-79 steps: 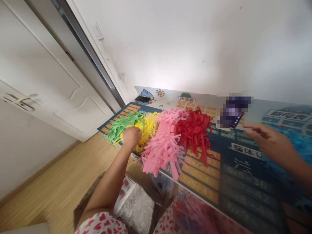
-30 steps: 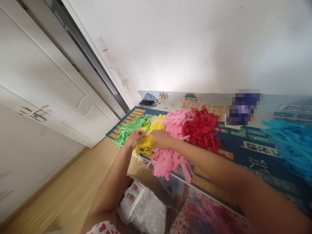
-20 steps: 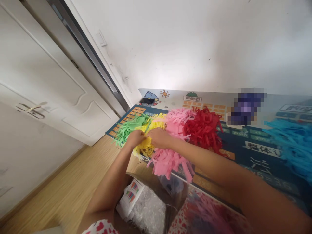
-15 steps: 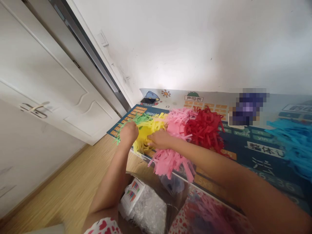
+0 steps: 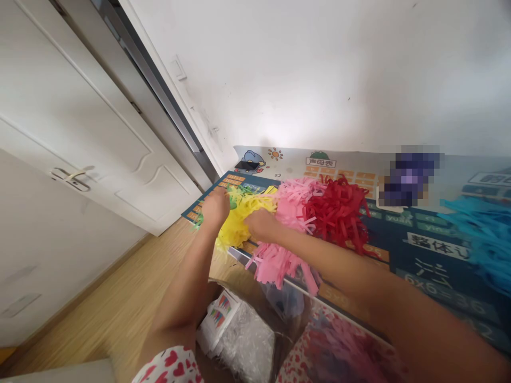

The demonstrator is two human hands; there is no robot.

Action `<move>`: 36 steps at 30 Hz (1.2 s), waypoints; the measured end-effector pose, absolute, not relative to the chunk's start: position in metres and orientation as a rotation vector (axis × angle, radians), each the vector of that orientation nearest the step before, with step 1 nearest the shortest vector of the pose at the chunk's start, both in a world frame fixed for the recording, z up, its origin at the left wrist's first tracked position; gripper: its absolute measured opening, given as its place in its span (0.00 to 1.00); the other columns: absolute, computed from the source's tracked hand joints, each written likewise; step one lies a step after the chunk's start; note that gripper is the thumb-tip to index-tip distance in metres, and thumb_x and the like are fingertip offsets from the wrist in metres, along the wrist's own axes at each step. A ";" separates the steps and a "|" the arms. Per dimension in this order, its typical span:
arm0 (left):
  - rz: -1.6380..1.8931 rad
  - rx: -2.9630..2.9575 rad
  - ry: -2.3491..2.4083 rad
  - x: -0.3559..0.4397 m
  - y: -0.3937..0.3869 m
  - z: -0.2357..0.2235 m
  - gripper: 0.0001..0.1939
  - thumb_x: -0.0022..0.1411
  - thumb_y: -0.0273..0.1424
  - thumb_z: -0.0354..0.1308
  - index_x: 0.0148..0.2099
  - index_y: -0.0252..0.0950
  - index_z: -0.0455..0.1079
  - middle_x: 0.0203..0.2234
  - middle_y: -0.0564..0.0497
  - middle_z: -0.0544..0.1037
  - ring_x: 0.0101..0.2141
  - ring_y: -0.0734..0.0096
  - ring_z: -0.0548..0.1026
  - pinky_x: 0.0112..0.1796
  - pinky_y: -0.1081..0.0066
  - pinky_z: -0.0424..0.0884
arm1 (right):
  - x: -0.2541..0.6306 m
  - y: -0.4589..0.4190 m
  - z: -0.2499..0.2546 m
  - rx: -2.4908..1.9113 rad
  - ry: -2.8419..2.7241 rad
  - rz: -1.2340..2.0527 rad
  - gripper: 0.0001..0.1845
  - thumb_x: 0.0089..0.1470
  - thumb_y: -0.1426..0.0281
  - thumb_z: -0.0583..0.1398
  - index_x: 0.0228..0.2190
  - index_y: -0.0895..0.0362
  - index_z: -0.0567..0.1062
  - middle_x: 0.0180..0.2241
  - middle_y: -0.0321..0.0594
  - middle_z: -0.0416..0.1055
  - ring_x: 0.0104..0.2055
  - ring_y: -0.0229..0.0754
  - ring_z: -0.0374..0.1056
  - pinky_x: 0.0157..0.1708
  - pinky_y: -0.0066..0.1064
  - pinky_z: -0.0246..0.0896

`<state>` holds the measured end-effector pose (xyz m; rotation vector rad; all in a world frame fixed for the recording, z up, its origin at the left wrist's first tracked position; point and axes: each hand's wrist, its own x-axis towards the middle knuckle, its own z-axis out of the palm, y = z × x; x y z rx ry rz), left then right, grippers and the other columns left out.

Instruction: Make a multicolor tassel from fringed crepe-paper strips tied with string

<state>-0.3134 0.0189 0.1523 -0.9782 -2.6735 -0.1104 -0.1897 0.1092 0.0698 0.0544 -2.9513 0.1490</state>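
Bending both arms over the table [image 5: 399,258], the person had their hands among bunches of cut paper strips. The left hand [image 5: 216,208] was at the green strips [image 5: 233,202], fingers curled; its fingertips were hidden, so I couldn't tell what they gripped. The right hand [image 5: 261,225] touched the yellow strips [image 5: 231,229], just beside the green; whether its fingers were clenched I couldn't see. Pink strips [image 5: 275,263] lay next along, some overhanging the table edge, then red strips [image 5: 337,213] touching them, with blue strips [image 5: 483,234] well apart at the far right.

Below the table edge stood an open cardboard box [image 5: 271,319]. In it sat a crinkled clear plastic packet [image 5: 247,340] with a label [image 5: 221,308] showing coloured pennants. Beside the packet was a bluish see-through bag [image 5: 287,300], its contents unclear. A dark phone [image 5: 246,166] rested near the wall.
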 end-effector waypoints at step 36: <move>-0.045 -1.671 -1.760 -0.107 0.030 0.211 0.11 0.64 0.26 0.50 0.37 0.38 0.74 0.23 0.48 0.72 0.25 0.63 0.71 0.25 0.67 0.55 | -0.060 0.102 0.119 -0.277 -1.648 1.345 0.10 0.56 0.63 0.55 0.32 0.55 0.72 0.28 0.38 0.72 0.33 0.43 0.69 0.37 0.35 0.68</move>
